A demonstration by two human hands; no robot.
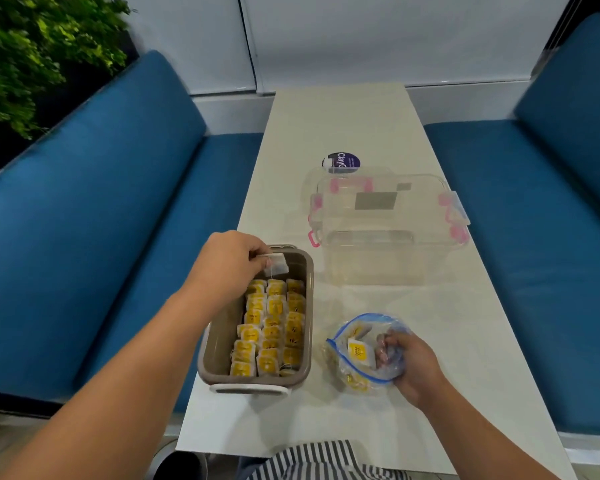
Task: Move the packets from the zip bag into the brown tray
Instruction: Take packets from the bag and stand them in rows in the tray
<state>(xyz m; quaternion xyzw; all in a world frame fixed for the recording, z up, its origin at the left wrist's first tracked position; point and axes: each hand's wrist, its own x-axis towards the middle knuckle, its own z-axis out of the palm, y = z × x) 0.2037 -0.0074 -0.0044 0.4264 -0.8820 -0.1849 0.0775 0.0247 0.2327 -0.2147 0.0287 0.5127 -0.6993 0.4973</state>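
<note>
tray [310, 299]: brown, white handle at the near end; lies lengthwise on the tabletop [447, 341], at its left edge and within easy reach of both hands.
stored packets [274, 327]: yellow-labelled, stood in three close rows down the right side of the tray; a strip along its left wall and the far end are bare, probably left for the remaining ones.
left hand [227, 261]: over the tray's far end, fingers [258, 260] pinching one packet.
packet [277, 264]: hangs above the empty far end, not yet set down; seemingly next in a row.
zip bag [361, 327]: just right of the tray's near end, mouth open and turned toward the tray, which keeps each transfer short.
right hand [409, 365]: fingers curled round the bag's far side, apparently steadying it and keeping the mouth open.
bag packets [358, 351]: several left inside, so the task looks well along but unfinished.
clear box [378, 237]: pink latches, beyond the tray to the right, out of the working path.
</note>
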